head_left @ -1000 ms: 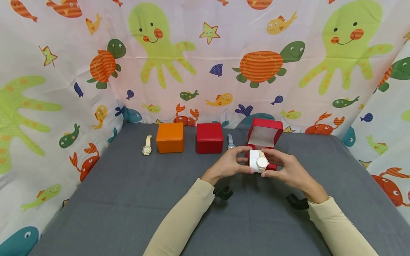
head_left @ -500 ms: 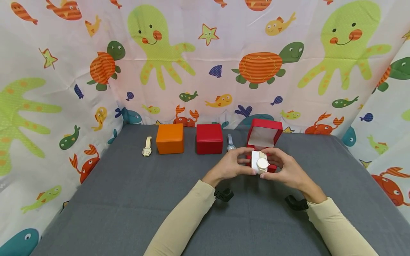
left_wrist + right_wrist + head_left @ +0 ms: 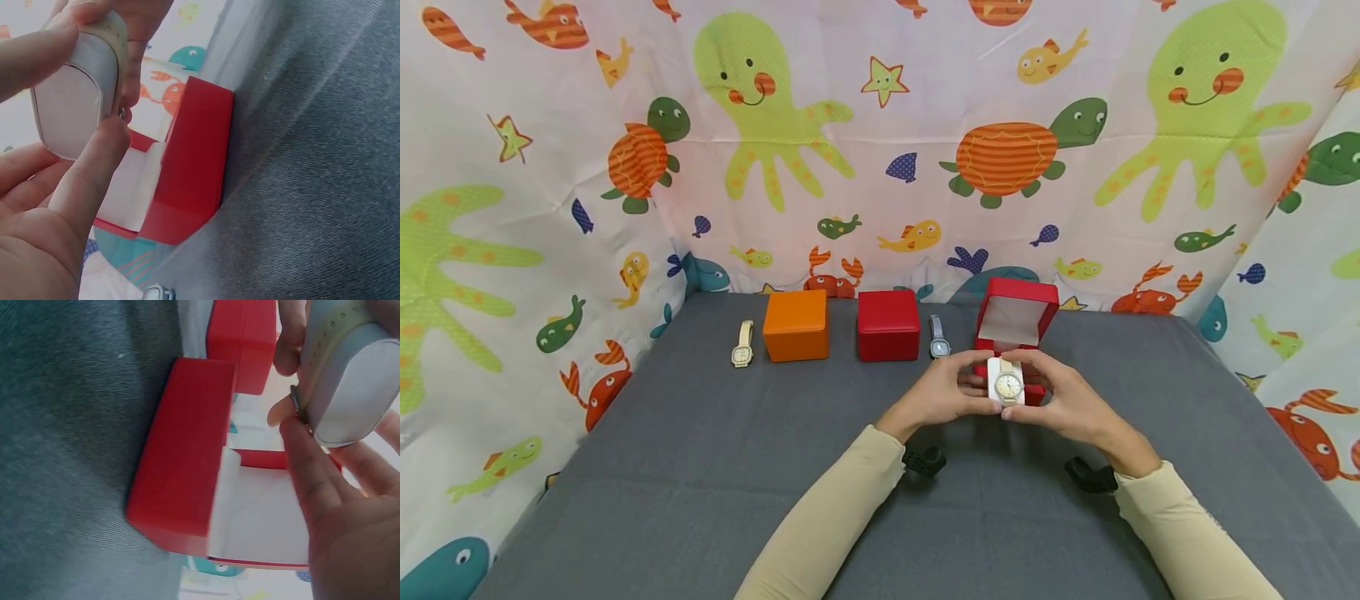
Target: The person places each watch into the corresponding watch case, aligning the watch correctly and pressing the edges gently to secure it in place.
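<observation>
Here, fingers (image 3: 94,169) gripping smooth, rounded cushion (image 3: 65,115), round-faced watch (image 3: 1008,386).

The white, round-edged block cushion (image 3: 67,115) has been turned: the round wristwatch with a cream strap (image 3: 1008,386), set toward the cushion's right side one second ago, now sits near its middle in the head view. Its dial, previously a blank pale disc, now shows dark markings. The left hand (image 3: 937,393) and right hand (image 3: 1070,402) have brought their thumb tips closer together.
</observation>
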`<control>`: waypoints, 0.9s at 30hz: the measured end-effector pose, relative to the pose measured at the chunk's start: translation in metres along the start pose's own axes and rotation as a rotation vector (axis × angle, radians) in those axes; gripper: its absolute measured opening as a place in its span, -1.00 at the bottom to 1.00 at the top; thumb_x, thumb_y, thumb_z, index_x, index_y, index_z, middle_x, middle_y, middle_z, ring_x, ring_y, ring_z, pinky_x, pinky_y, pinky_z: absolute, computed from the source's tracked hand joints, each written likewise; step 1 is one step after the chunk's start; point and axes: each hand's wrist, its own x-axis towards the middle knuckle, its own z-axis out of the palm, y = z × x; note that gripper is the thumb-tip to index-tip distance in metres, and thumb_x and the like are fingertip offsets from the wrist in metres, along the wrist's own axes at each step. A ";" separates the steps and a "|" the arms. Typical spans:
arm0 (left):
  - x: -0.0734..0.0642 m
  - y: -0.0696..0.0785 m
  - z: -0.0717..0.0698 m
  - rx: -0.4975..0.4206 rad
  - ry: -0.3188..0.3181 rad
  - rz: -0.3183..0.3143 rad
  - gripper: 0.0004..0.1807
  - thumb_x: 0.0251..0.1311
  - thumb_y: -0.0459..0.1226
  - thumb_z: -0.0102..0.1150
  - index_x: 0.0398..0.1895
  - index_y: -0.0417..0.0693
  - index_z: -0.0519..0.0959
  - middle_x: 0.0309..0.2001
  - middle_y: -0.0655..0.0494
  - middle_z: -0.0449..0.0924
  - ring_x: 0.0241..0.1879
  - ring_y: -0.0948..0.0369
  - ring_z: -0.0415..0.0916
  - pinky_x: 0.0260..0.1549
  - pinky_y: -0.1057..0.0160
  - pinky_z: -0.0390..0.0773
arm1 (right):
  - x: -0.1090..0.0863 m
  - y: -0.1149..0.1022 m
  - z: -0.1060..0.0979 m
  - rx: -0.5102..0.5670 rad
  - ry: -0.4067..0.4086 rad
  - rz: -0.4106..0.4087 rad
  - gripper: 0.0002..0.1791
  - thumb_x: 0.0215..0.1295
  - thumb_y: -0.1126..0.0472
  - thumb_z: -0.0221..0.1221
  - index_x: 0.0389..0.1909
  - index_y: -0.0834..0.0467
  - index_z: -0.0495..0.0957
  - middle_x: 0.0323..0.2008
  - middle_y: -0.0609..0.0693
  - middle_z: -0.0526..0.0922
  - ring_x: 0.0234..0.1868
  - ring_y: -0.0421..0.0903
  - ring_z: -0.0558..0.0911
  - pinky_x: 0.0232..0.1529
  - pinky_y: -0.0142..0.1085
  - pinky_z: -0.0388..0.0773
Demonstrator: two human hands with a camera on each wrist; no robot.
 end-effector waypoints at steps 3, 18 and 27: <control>0.000 0.001 -0.001 0.010 0.014 0.009 -0.22 -0.03 -0.29 0.45 0.33 -0.04 0.35 0.02 0.08 0.49 -0.10 0.14 0.61 -0.23 0.36 0.61 | 0.000 0.001 0.001 -0.065 0.041 -0.048 -0.25 0.01 0.07 0.44 0.25 0.01 0.36 0.18 -0.06 0.42 0.08 -0.13 0.45 -0.01 0.02 0.53; 0.001 0.003 0.000 0.071 0.037 0.043 -0.21 -0.06 -0.30 0.47 0.31 -0.04 0.34 0.05 0.11 0.45 -0.15 0.32 0.56 -0.23 0.37 0.61 | 0.001 -0.004 0.004 -0.154 0.140 -0.236 -0.49 -0.02 0.28 0.43 0.02 0.05 0.54 0.16 0.05 0.44 0.11 -0.15 0.41 -0.10 -0.20 0.61; 0.001 0.006 0.003 0.165 0.055 0.145 -0.20 -0.07 -0.35 0.47 0.31 -0.07 0.33 0.14 0.10 0.41 -0.04 0.20 0.50 -0.11 0.27 0.59 | 0.004 -0.004 0.006 -0.188 0.220 -0.264 -0.49 -0.04 0.31 0.43 0.01 0.13 0.56 0.11 0.10 0.45 0.08 -0.14 0.39 -0.11 -0.50 0.52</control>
